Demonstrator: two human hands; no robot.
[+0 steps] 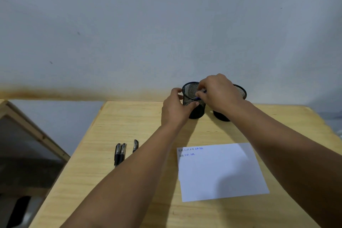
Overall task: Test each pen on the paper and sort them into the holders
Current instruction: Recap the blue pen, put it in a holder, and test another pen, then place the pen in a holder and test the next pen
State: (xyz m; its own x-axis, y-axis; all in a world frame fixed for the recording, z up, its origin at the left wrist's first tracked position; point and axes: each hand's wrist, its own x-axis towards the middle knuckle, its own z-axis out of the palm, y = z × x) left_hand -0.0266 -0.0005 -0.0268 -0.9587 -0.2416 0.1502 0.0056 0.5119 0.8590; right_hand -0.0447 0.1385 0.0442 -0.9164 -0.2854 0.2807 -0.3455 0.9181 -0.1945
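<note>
Two black mesh holders stand at the table's far edge. My left hand point(174, 106) grips the left holder point(192, 96) by its side, thumb on the front. My right hand point(217, 92) pinches a blue pen point(200, 95) over that holder's mouth and hides most of the right holder point(240, 91). Three black pens point(121, 153) lie on the wood to the left, partly behind my left forearm. A white sheet of paper point(222, 172) with two short rows of blue scribbles lies on the right.
The light wooden table point(129, 190) ends at a grey wall just behind the holders. Left of the table stands a wooden frame point(37, 135) with dark space under it. The table's left edge runs diagonally.
</note>
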